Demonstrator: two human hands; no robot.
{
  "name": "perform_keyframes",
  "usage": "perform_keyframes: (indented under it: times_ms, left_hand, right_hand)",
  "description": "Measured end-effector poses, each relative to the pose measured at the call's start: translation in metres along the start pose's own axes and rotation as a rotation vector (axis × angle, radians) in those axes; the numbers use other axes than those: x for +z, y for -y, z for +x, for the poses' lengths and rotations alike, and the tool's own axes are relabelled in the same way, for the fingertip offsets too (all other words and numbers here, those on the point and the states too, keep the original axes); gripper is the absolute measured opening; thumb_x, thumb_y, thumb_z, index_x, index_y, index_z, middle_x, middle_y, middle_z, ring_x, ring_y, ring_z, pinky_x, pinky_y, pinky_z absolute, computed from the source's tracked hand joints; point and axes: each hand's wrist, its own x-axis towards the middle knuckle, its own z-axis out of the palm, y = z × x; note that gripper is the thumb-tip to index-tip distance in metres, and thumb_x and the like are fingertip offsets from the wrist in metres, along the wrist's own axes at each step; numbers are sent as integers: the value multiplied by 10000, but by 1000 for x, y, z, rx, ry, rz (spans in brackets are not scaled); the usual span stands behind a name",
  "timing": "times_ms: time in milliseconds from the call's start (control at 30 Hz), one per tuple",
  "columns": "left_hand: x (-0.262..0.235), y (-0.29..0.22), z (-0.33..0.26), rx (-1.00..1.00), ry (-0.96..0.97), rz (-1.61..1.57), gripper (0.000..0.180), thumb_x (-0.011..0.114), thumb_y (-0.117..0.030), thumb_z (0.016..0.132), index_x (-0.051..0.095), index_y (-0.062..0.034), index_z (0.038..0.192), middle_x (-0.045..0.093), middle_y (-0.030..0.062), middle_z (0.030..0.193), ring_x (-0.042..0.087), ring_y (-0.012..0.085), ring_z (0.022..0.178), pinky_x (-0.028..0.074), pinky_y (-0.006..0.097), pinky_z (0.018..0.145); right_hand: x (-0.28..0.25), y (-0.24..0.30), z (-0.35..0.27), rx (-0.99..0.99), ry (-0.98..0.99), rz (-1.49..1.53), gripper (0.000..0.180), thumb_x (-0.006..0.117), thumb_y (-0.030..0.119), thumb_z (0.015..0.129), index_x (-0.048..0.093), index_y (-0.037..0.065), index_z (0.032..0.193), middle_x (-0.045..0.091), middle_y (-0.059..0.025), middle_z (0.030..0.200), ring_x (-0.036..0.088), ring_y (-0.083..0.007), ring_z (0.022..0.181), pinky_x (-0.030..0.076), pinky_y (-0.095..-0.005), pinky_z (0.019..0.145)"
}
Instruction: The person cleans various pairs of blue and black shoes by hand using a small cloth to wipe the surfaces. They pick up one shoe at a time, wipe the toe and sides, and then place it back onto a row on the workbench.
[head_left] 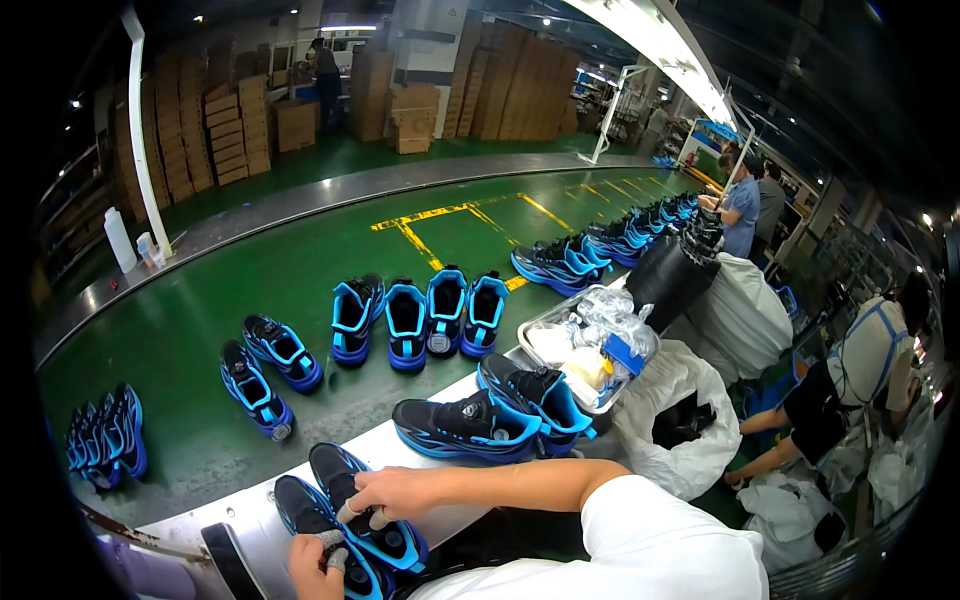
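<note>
On the metal ledge right in front of me lies a pair of black sneakers with blue soles and linings. My right hand (392,492) is closed at the tongue and collar of the right-hand sneaker (338,462), with pale covers on its fingertips. Lower down, my left hand (312,568) has its covered fingers bent against the upper of the left-hand sneaker (296,503). What the fingertips pinch there is partly hidden. To the right of my hands sits another pair, with one sneaker (462,425) on its sole and a second sneaker (540,392) behind it.
Several matching sneakers (407,322) stand on the green belt (300,250), with a long row (620,235) at far right. A white tray (590,395) holds clear plastic packets. Beside it is an open white sack (670,470). People (742,210) work further along the line.
</note>
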Motion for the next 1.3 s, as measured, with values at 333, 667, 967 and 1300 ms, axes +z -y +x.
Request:
perform_keyframes:
  times_ms: [333,667,967,1300]
  left_hand:
    - [14,8,10,-197,22,-268,315,726,23,692,628,-11,989,582,19,798,465,100,638,393,228,579]
    - [22,-5,10,-133,-132,-22,324,754,2,635,575,-16,905,462,11,800,393,93,616,342,248,540]
    - [26,-9,10,-251,-84,-145,351,733,19,652,579,-25,965,456,-7,790,386,88,622,337,229,543]
    - [30,14,13,-341,15,-550,386,720,32,679,581,-18,1036,504,6,842,404,78,675,355,225,584]
  right_hand:
    - [3,-9,-9,-59,-99,86,265,651,176,846,664,186,1111,582,-124,882,598,-336,837,467,-408,776]
    - [-1,-8,-5,-158,-101,-130,394,645,204,843,595,190,1234,547,-132,917,583,-335,813,465,-429,747]
    - [-7,-15,3,-24,180,-131,592,609,184,848,451,212,1418,524,-161,974,549,-341,901,458,-454,781]
    - [-2,-28,1,-183,-32,-153,578,602,258,898,429,215,1448,533,-120,803,566,-337,710,471,-429,632]
